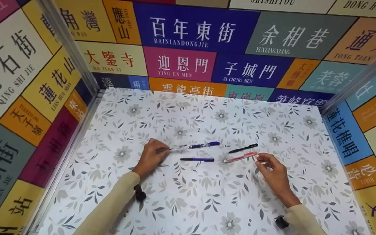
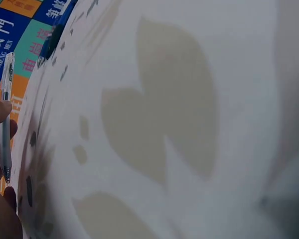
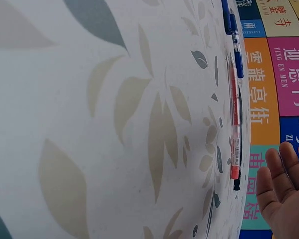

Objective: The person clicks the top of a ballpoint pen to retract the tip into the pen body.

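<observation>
Pens lie loose on floral table (image 1: 207,202); left hand (image 1: 152,156) pinches one.

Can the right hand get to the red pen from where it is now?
Probably yes: the right hand hovers open just beside the red pen, nothing lying between them on the table.

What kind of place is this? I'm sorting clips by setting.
Probably a staged tabletop booth, not a home or office: a floral-patterned table is boxed in by walls of colourful Chinese street-name panels, with metal corner posts and only pens laid out.
</observation>
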{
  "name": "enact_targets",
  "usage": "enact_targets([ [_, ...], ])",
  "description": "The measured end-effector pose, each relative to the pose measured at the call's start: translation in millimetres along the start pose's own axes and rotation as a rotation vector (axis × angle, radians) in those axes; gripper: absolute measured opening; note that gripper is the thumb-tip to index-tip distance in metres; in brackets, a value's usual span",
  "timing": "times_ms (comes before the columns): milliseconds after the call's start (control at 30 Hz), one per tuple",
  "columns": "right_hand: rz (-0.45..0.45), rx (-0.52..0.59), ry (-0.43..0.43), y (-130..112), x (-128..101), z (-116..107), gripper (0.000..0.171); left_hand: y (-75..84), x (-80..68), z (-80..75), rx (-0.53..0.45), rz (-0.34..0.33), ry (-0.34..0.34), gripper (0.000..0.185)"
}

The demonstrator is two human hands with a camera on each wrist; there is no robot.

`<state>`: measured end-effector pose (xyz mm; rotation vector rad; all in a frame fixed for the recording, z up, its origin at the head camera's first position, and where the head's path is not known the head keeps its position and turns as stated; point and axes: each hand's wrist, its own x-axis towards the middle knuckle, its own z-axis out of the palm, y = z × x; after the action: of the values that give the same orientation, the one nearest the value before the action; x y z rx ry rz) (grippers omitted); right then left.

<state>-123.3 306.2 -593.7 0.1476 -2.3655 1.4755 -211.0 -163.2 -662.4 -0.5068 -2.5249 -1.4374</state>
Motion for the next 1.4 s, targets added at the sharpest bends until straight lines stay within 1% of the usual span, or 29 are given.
enact_targets([
  [67,0.006,-0.006,0.006,7,1,0,0.032,-2.8,0.1,-1.2,0.03,-0.003,0.002,0.01],
  [267,0.043,-0.01,0.016,42,4,-2,0.032,-9.0,2.0,-2.5,0.098,-0.005,-0.001,0.009],
  [400,0.045,-0.01,0.002,54,5,-6,0.033,-12.0,3.8,-2.0,0.144,0.002,-0.01,0.009],
  [600,0.042,-0.07,0.012,56,6,-8,0.035,-14.3,4.8,-2.3,0.205,0.012,0.002,0.01],
  [700,0.03,-0.085,0.03,49,6,-8,0.036,-15.0,4.9,-3.0,0.231,0.019,0.013,0.011],
  [833,0.017,-0.079,0.047,34,6,-10,0.037,-15.1,5.6,-4.1,0.272,0.03,0.01,0.011],
  [900,0.022,-0.093,0.044,36,6,-12,0.037,-14.9,5.8,-4.7,0.29,0.034,-0.001,0.012],
  [1000,0.039,-0.109,0.029,48,6,-16,0.035,-13.5,6.2,-6.0,0.29,0.02,-0.02,0.013],
  [1100,0.059,-0.113,0.019,61,6,-18,0.036,-11.4,6.2,-5.8,0.266,0.009,-0.021,0.015],
  [1200,0.068,-0.118,0.012,61,5,-19,0.037,-7.3,6.5,-4.8,0.231,-0.005,-0.024,0.018],
  [1233,0.07,-0.116,0.007,65,5,-20,0.037,-5.7,6.7,-4.1,0.22,-0.007,-0.025,0.019],
  [1333,0.065,-0.118,-0.006,67,6,-21,0.036,-0.2,8.3,-1.8,0.201,0.003,-0.029,0.021],
  [1400,0.061,-0.115,-0.009,68,6,-21,0.035,3.0,9.4,0.7,0.193,0.026,-0.025,0.021],
])
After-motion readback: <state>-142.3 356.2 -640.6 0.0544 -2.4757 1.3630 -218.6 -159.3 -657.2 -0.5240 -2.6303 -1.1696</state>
